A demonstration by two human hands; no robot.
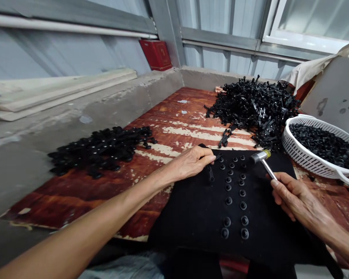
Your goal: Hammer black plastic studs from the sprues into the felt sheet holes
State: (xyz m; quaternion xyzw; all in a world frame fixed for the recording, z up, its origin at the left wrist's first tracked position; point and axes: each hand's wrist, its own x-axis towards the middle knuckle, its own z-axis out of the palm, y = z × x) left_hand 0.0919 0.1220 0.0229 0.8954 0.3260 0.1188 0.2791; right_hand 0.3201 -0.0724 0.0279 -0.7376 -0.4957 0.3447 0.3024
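Observation:
My left hand [192, 162] rests on the far left edge of a black mat [209, 217], fingers closed on a small black plastic part [210, 173]. Two rows of several small black caps [235, 193] stand on the mat. My right hand [293, 195] grips the handle of a small metal hammer [261, 157], whose head hovers over the mat's far right corner.
A big heap of black plastic parts [256, 104] lies at the back right of the worn red board [174, 128]. A white basket [302, 157] holding small black pieces stands at right. Another pile of black parts [101, 149] lies at left. Concrete ledge and red box [156, 54] behind.

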